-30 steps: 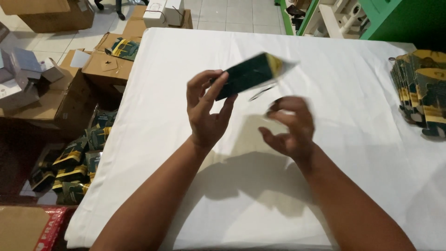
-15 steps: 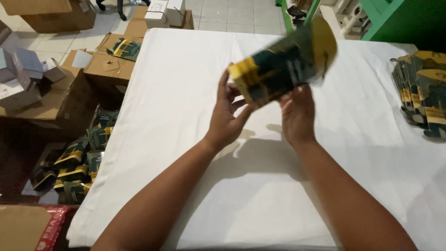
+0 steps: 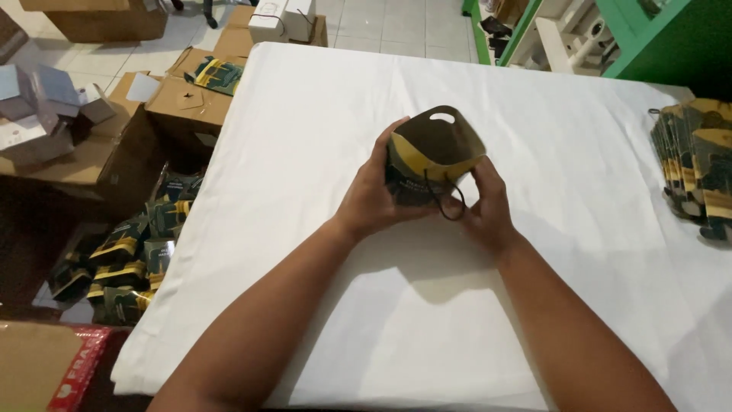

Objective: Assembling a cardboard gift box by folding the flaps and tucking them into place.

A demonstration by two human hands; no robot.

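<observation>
We see two bare forearms entering from the bottom edge of the frame, no sleeves in view. Left hand (image 3: 379, 200) and right hand (image 3: 486, 207), near frame centre: no gloves, rings, watch or wristbands showing. Fingernails short, unpainted where visible.

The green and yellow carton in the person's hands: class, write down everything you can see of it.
The carton looks like thin printed card, dark green with yellow bands outside and plain brownish inside. It is popped open, its mouth facing up towards the camera, with an oval hang-slot in the far flap. A thin dark cord loops at its front. It is held above the white table, left hand on one side, right hand on the other.
</observation>
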